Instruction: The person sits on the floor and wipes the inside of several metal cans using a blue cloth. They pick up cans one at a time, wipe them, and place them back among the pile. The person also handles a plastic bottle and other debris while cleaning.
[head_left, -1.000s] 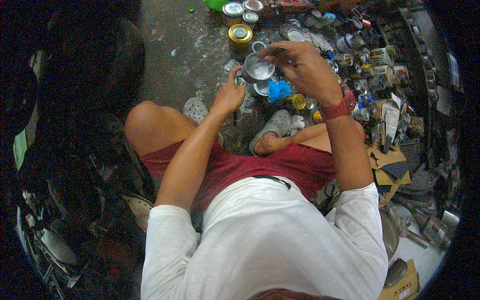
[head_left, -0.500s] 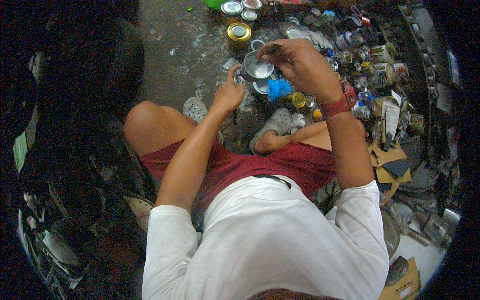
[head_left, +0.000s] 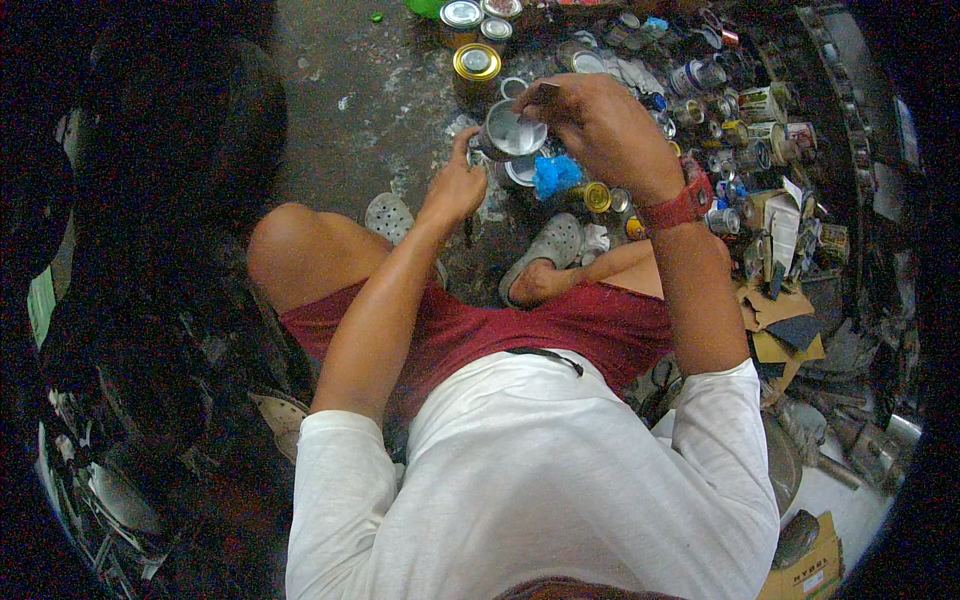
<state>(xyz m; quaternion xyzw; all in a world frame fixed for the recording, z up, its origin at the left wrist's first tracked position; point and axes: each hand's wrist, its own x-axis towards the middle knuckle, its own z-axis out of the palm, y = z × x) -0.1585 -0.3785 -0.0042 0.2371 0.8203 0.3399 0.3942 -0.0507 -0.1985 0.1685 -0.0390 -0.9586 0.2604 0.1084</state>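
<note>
My left hand is closed on the side of a round open cup with a pale grey inside. The cup is held tilted above the floor, between my feet and the tins. Over its right rim my right hand bends down, fingers pinched round a thin flat strip whose dark upper end sticks out above them. My fingers hide where the strip's lower end goes. A crumpled blue cloth or paper lies just below the cup, next to a pale round lid.
Lidded tins, one with a gold rim, stand ahead. Many small cans crowd the right side, with torn cardboard nearer me. My feet in grey clogs rest on the stained floor. Dark clutter fills the left.
The cup has tipped slightly, and a bright patch now shows at its right rim by my right fingers. Both hands have shifted only a little and keep their holds.
</note>
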